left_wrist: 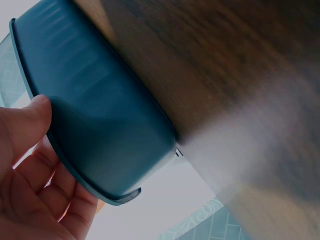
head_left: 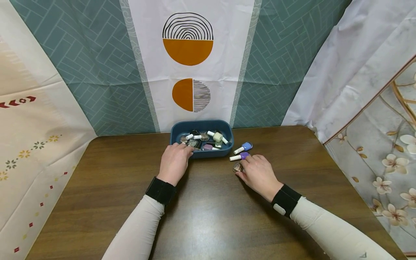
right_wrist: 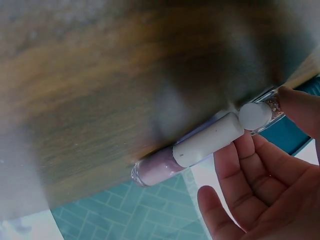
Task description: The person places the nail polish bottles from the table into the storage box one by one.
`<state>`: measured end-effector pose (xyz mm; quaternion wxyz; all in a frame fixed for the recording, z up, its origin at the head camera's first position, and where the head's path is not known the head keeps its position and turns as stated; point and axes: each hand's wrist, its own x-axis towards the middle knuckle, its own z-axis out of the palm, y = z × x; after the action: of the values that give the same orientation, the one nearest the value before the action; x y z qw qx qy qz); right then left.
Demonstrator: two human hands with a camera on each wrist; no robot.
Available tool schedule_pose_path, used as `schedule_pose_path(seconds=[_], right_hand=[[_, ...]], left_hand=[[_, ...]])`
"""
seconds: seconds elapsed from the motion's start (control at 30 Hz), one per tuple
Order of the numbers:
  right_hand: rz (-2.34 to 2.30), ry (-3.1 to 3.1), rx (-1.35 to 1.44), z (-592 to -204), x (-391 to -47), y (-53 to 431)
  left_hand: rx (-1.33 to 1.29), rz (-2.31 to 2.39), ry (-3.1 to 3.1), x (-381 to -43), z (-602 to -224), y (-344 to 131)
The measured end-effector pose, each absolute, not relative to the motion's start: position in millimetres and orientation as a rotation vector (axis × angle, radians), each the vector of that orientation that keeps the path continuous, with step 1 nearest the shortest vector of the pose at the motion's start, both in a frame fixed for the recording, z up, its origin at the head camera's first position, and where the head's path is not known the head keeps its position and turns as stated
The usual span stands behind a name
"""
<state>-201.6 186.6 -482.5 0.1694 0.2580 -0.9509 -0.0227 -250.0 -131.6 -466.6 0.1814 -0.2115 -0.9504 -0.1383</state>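
At the table's back edge sits a dark blue plastic bin (head_left: pixel 208 154) holding several nail polish bottles. My left hand (head_left: pixel 174 162) grips its front left rim; in the left wrist view the thumb (left_wrist: pixel 39 112) lies on the outer wall and the fingers are partly behind it. To the right of the bin, my right hand (head_left: pixel 260 173) pinches a glittery brown nail polish bottle (head_left: pixel 238 167) low at the tabletop. Its white cap (right_wrist: pixel 255 116) shows in the right wrist view. Just beyond lies a purple nail polish bottle (head_left: pixel 244 155) with a white cap, close to the fingers.
A blue nail polish bottle (head_left: pixel 247 146) lies right of the bin, its white cap pointing toward it. The brown wooden table (head_left: pixel 201 216) ends at a patterned cloth (head_left: pixel 191 97) behind. More cloth hangs along both sides.
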Motion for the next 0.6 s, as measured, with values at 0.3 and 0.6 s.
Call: schedule_pose_path(seconds=[0.3,0.6], right_hand=[[-0.064,-2.697,0.731,-479.4,-198.3,185.4],[0.029,-2.553,0.809,-473.4,-197.1,185.0]], left_hand=[[-0.587,-0.383,-2.696,-249.4,-465.8,-131.0],[-0.604,-0.364,-2.650,-249.7,-466.8,-131.7]])
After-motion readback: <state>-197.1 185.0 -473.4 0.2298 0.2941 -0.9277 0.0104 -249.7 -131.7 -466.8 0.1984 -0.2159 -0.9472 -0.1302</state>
